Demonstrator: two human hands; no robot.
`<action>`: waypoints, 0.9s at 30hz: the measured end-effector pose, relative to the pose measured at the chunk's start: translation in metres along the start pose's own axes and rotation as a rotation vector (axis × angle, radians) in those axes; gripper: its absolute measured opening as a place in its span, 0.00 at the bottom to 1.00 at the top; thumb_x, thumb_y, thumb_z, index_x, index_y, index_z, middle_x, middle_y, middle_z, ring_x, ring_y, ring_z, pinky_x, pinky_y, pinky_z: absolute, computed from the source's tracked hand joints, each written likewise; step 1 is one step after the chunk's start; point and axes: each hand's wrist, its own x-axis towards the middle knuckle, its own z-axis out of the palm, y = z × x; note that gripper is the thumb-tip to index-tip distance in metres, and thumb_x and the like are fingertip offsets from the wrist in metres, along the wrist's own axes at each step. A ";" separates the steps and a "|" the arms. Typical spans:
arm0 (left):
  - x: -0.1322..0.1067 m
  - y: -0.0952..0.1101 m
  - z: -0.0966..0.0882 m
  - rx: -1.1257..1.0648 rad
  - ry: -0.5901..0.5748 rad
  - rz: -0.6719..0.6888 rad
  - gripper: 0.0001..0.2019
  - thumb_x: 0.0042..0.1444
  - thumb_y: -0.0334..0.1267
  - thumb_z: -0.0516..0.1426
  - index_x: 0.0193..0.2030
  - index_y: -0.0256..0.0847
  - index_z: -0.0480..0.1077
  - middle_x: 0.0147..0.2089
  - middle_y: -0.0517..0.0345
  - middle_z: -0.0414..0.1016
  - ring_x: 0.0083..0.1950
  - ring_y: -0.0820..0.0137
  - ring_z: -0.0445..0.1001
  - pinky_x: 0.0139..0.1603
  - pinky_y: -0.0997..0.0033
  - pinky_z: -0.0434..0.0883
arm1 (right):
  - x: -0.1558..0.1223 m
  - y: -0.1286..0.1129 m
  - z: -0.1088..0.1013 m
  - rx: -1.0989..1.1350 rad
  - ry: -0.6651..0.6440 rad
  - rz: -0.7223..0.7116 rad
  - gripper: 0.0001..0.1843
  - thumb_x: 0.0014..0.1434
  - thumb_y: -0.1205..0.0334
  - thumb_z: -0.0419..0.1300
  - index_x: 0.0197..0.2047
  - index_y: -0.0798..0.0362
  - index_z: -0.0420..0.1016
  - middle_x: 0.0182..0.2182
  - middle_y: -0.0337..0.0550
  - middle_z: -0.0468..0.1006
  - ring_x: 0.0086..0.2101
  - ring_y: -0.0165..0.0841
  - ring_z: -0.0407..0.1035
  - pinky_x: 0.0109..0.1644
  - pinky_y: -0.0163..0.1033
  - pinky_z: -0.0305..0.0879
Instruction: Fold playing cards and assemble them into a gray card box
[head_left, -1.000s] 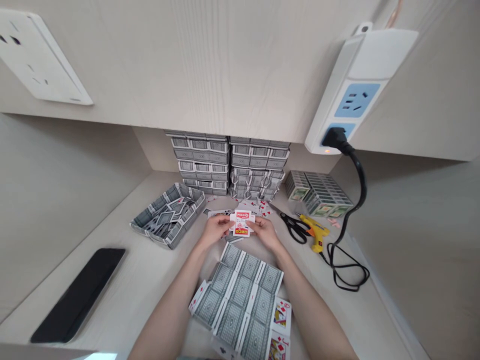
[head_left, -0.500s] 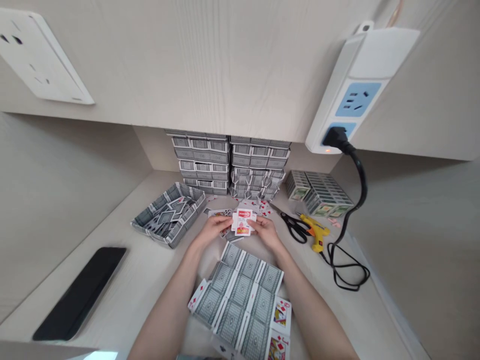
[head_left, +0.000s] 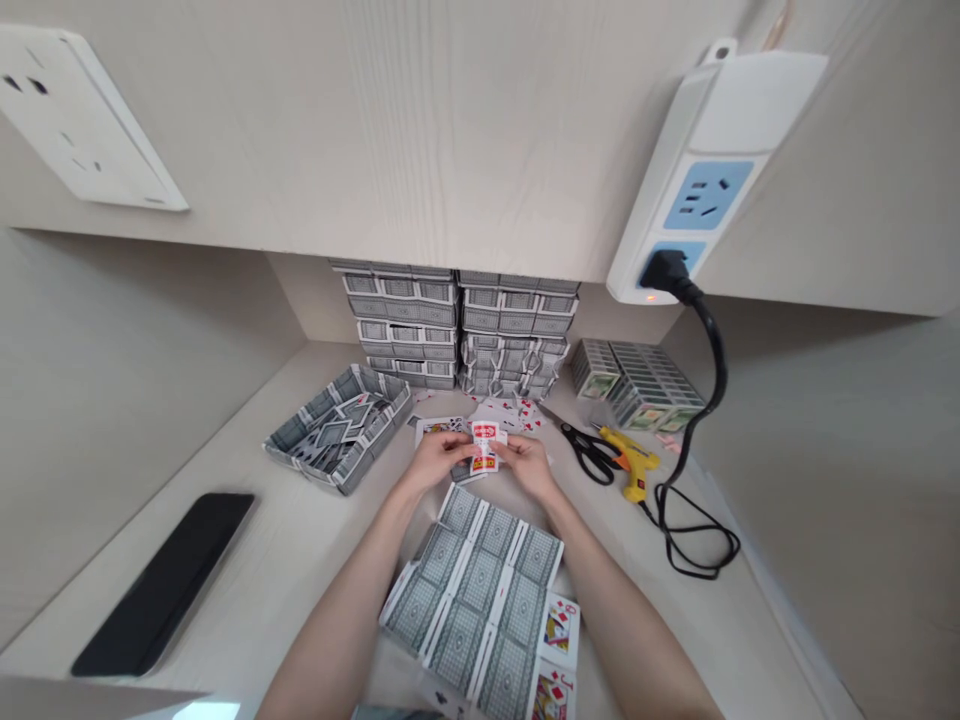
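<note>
My left hand (head_left: 441, 460) and my right hand (head_left: 526, 464) meet over the desk, fingers closed on a red-and-white playing card (head_left: 484, 432) with POKER-style print. Part of another white card shows behind it, on the right side. Between my forearms lies a panel of joined playing cards (head_left: 480, 590), mostly grey backs up, with a queen and a jack of diamonds face up along its right edge. Loose cards (head_left: 506, 412) lie spread just beyond my hands.
At left stand a card-built tray (head_left: 341, 490) filled with cards and a black phone (head_left: 165, 585). Stacked card boxes (head_left: 409, 315) line the back. On the right are scissors (head_left: 589, 455), a yellow glue gun (head_left: 636, 470), its black cord and card blocks (head_left: 652, 390). A power strip (head_left: 712, 190) hangs above.
My hands have drawn slightly closer together at the red-and-white card. The white card edge that stuck out on its left is now out of sight.
</note>
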 end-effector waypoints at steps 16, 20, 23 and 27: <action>0.002 -0.003 0.005 -0.043 0.195 -0.086 0.14 0.31 0.45 0.64 0.21 0.35 0.73 0.19 0.60 0.72 0.19 0.77 0.64 0.22 0.77 0.63 | -0.001 -0.004 -0.001 0.145 -0.046 0.077 0.18 0.37 0.49 0.65 0.28 0.53 0.78 0.26 0.41 0.78 0.25 0.36 0.70 0.34 0.43 0.68; 0.003 -0.007 0.006 -0.017 0.218 -0.062 0.15 0.32 0.47 0.63 0.20 0.35 0.72 0.18 0.61 0.70 0.18 0.78 0.63 0.21 0.77 0.63 | -0.001 -0.005 -0.001 0.173 -0.040 0.108 0.17 0.36 0.50 0.66 0.26 0.54 0.77 0.25 0.41 0.79 0.25 0.35 0.71 0.34 0.43 0.68; 0.004 -0.010 0.005 0.026 0.195 -0.027 0.15 0.34 0.47 0.62 0.20 0.35 0.69 0.18 0.62 0.68 0.19 0.77 0.63 0.22 0.77 0.62 | -0.001 -0.005 -0.001 0.188 -0.044 0.124 0.17 0.35 0.51 0.67 0.26 0.55 0.77 0.25 0.41 0.79 0.25 0.35 0.71 0.34 0.42 0.68; 0.006 -0.014 0.004 0.166 0.164 0.066 0.15 0.40 0.47 0.58 0.19 0.37 0.64 0.17 0.65 0.63 0.19 0.77 0.61 0.21 0.78 0.59 | -0.001 -0.007 0.001 0.181 -0.039 0.131 0.17 0.33 0.52 0.68 0.24 0.56 0.76 0.23 0.41 0.78 0.22 0.33 0.70 0.30 0.38 0.67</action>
